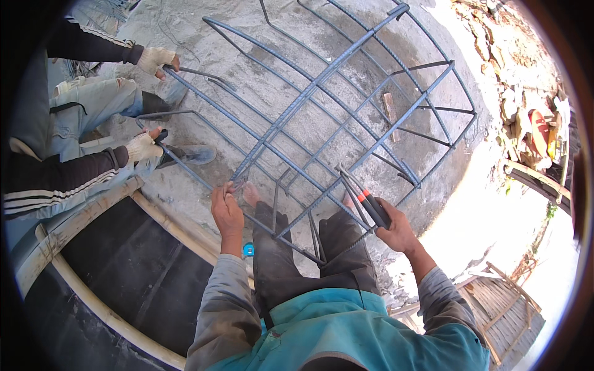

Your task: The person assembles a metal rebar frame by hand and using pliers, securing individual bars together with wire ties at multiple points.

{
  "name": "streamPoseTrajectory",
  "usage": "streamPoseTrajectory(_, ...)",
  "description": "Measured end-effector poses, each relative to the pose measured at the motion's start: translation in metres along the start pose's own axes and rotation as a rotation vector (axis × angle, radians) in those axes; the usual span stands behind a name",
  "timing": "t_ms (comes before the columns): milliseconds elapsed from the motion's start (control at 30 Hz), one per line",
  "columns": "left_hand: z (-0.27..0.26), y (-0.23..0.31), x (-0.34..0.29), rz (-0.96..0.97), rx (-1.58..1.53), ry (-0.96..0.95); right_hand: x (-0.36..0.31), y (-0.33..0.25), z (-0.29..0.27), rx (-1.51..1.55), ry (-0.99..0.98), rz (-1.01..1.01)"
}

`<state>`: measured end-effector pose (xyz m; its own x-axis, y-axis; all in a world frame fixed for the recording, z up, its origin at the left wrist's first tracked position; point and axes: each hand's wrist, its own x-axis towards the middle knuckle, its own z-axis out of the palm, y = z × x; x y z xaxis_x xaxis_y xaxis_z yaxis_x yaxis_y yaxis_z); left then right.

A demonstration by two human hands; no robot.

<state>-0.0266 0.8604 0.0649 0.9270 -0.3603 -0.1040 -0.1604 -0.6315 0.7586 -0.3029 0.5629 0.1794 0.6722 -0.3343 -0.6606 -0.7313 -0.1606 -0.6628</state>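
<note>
A cage of ribbed steel rebar (318,83) spreads before me, its near corner above my legs. My right hand (396,227) grips pincers (374,207) by their black and orange handles. The jaws reach a crossing of bars near the cage's near side. My left hand (228,213) is closed at the left end of a bar, its fingers pinching a small bunch of thin tie wires (238,179). Across to the left, a co-worker's gloved hand (158,60) holds a bar end. The co-worker's other gloved hand (143,146) has a black-handled tool beside a lower bar.
Rough concrete (179,133) lies under the cage, with a small wood piece (390,116) on it. Bamboo poles (102,306) frame black sheeting (139,260) at lower left. A small turquoise object (249,249) is near my left wrist. Rubble and a red sandal (538,132) are at right.
</note>
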Motion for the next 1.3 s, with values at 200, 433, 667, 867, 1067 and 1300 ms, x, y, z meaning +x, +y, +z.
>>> streamPoseTrajectory(200, 0.006, 0.028, -0.079, -0.194, 0.005, 0.050, -0.003, 0.036, -0.010, 0.022, -0.001, -0.120)
streamPoseTrajectory(433, 0.028, 0.069, 0.000, -0.066, 0.046, 0.096, 0.118, -0.007, 0.001, -0.104, 0.003, -0.074)
streamPoseTrajectory(667, 0.038, 0.111, 0.137, 0.095, -0.027, -0.024, 0.279, 0.010, 0.071, -0.094, 0.132, 0.238)
streamPoseTrajectory(867, 0.103, 0.101, 0.251, -0.078, -0.242, -0.152, 0.352, 0.028, 0.104, -0.323, 0.134, 0.138)
streamPoseTrajectory(1067, 0.151, 0.102, 0.329, -0.164, -0.174, -0.118, 0.450, 0.035, 0.119, -0.369, 0.048, -0.165)
streamPoseTrajectory(1300, 0.162, 0.087, 0.346, 0.165, -0.208, -0.138, 0.557, 0.089, 0.109, -0.769, -0.234, -0.489)
